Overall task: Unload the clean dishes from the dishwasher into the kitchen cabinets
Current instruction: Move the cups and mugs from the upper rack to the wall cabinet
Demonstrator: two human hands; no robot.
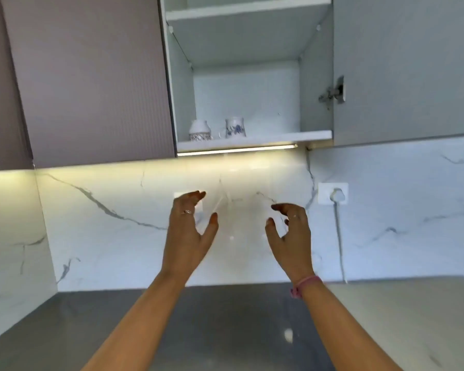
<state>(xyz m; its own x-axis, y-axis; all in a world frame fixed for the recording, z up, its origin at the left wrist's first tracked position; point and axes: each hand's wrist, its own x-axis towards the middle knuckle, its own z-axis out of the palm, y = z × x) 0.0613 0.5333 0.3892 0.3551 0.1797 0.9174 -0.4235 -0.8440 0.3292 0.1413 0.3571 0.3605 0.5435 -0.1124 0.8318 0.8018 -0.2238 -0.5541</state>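
Both my hands are raised in front of the marble backsplash, below the open wall cabinet (pixel 252 141). Between them is a clear glass bowl (pixel 239 223), nearly see-through, showing only as faint edges and glints. My left hand (pixel 189 231) grips its left side with thumb and fingers curled around it. My right hand (pixel 291 231) grips the right side the same way. On the cabinet's bottom shelf stand two white patterned mugs, one upside down (pixel 199 129) and one with blue flowers (pixel 235 127). The shelf to their right is bare.
The cabinet door (pixel 405 70) hangs open to the right, hinge showing. A closed ribbed door (pixel 91 76) is on the left. A wall socket with a plug and cable (pixel 334 196) sits right of my hands. A grey countertop (pixel 225 317) runs below.
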